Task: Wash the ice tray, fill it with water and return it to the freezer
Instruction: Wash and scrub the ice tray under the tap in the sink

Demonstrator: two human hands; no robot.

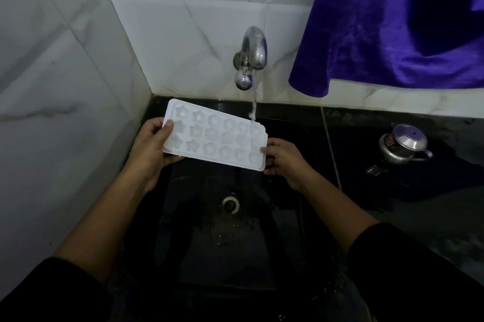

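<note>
While water runs from the shiny metal tap (pixel 252 55), the white plastic ice tray with star and round cups (pixel 216 138) sits over the black sink (pixel 301 138). The left hand (pixel 153 144) grips one short end and the right hand (pixel 281 155) pinches the other. It looks light and stiff, but wet and slippery, so holding both ends seems best. No writing can be read.
</note>
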